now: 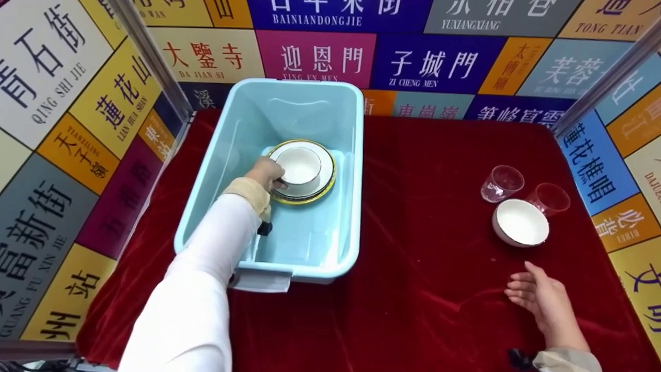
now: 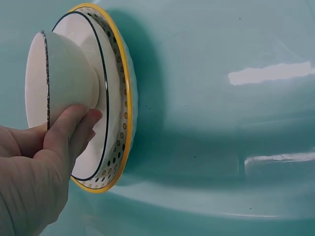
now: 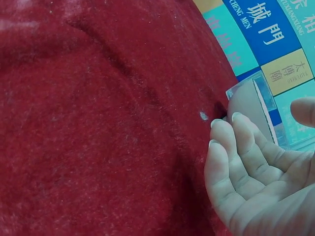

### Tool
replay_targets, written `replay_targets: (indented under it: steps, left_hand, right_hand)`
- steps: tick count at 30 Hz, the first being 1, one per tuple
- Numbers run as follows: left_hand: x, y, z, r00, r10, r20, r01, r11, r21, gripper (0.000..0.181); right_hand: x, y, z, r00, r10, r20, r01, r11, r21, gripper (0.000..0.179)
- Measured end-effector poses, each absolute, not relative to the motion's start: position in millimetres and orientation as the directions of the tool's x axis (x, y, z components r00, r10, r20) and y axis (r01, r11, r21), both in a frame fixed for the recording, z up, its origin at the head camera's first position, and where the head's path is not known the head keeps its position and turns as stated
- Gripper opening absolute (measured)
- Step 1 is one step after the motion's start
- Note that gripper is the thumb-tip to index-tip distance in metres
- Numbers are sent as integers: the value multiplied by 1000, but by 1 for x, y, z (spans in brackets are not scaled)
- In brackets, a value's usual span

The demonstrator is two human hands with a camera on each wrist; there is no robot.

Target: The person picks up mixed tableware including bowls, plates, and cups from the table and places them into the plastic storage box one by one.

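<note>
White bowl (image 1: 299,164), one, in the left grip (image 1: 266,173)

Left grip: thumb at the rim, fingers on the outer wall, pinched together on the bowl's near-left side.

Bowl: dark-edged, upright, its foot against a dark-lined plate (image 2: 92,153); whether its weight rests there cannot be told. Beneath the plate, a yellow-rimmed dish (image 2: 129,93) with a dotted border.

Handling: looks glazed, so probably stiff, smooth, slippery if wet, light to moderate in weight and liable to chip. Best held as now, thumb and fingers either side of the wall; a second hold under the foot would steady it.

Location: inside a pale blue tub (image 1: 356,206), which stands toward the back left corner of a red-clothed bench (image 1: 423,289).

Right grip (image 1: 539,298): holds nothing, fingers loosely bent, thumb apart, over the bench's near right corner.

Beyond it, toward the right edge: second bowl (image 1: 521,223), upright, near the fingertips but apart; just behind, a left tumbler (image 1: 501,186) and a right tumbler (image 1: 551,199), both see-through.
</note>
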State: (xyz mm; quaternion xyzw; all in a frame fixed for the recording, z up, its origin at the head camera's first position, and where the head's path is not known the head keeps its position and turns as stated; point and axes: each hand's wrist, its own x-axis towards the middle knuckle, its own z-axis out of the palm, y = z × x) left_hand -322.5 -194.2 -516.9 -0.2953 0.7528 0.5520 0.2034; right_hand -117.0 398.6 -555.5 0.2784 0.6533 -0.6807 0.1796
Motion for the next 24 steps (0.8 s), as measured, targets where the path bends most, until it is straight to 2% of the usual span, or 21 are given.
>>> replay_targets:
  steps: [8,15,20,24]
  left_hand:
    - [-320,-191,-514,-750,-197,-632,-662,226,715,57]
    - [-312,-188,-503,-731,-151,-665,-681,99,726,60]
    - [-314,-190,-503,-723,-171,-669,-690,234,685,63]
    - [-315,-186,-501,-750,-187,-634,-657,322,682,66]
  right_hand:
    - [-121,396,-563,-758,105,-644,640,-71,-765,46]
    - [-130,390,-565,-769,104,-630,628,-58,-776,45]
    - [-134,389,-569,-764,89,-638,636,-57,-770,45]
    - [-136,392,-569,-765,77,-639,635,-76,-769,45]
